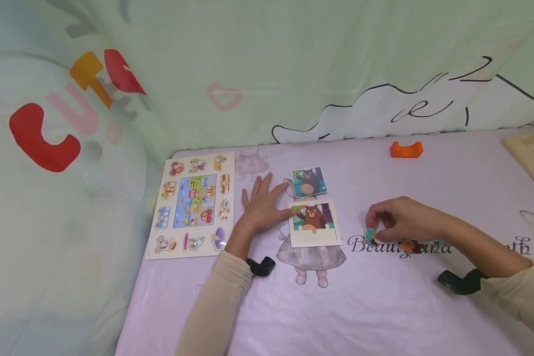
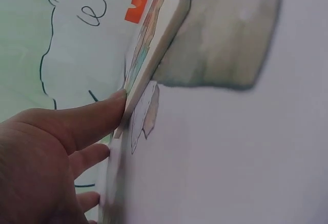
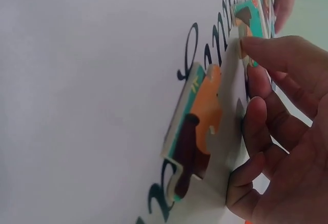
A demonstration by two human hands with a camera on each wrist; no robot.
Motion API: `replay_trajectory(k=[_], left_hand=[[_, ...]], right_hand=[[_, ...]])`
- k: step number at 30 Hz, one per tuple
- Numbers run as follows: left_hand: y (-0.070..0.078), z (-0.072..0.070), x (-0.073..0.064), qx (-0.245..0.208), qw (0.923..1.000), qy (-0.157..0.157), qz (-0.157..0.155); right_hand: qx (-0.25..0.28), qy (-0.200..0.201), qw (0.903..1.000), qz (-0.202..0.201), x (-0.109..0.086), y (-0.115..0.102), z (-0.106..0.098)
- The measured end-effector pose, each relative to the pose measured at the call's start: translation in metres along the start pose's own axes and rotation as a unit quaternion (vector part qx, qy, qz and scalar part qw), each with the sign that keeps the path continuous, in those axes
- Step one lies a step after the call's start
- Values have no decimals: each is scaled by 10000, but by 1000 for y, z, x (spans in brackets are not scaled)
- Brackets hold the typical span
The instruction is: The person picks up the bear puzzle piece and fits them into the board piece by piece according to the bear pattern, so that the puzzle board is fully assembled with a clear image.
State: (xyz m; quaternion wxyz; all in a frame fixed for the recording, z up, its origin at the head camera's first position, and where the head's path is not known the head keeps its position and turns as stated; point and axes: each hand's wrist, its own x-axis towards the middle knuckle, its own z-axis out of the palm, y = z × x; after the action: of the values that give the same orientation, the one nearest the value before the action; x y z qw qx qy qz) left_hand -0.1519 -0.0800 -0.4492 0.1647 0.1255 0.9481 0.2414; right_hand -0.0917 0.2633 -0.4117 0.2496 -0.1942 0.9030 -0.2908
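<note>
In the head view a cream-framed bear jigsaw board point(image 1: 317, 239) lies before me, its bear picture filling the upper part. My left hand point(image 1: 261, 207) rests beside it with fingers spread, the thumb against its left edge. Just above lies a bear picture card point(image 1: 310, 183), near the left index fingertip. To the right, my right hand point(image 1: 402, 220) pinches a teal and brown jigsaw piece point(image 3: 252, 15) between thumb and fingers, low over the cloth. A second piece, orange, dark brown and teal point(image 3: 197, 121), lies flat beneath that hand, partly under the wrist in the head view.
A peg puzzle board with vehicles point(image 1: 182, 251) lies at the left. Farther back sits an orange block with a curved notch point(image 1: 406, 151). A wooden tray point(image 1: 522, 155) reaches in at the right edge. Behind the lilac tablecloth point(image 1: 382, 306) hangs a printed curtain point(image 1: 249, 59).
</note>
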Motion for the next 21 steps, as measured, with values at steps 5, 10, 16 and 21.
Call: replay_trajectory(k=[5,10,16,21], left_hand=[[-2,0,1,57,10000,-62,35],[-2,0,1,62,9999,-85,55],[-3,0,1,82,9999,-104,68],[-4,1,2,118,9998,-119,60]], right_hand=[[50,-228,9997,-116,0,2,-4],[374,-467,9979,-260,2,1,-8],[935,-659,9931,-264,9,-7,-6],[1306,-551,9892,-364,19,-15,-2]])
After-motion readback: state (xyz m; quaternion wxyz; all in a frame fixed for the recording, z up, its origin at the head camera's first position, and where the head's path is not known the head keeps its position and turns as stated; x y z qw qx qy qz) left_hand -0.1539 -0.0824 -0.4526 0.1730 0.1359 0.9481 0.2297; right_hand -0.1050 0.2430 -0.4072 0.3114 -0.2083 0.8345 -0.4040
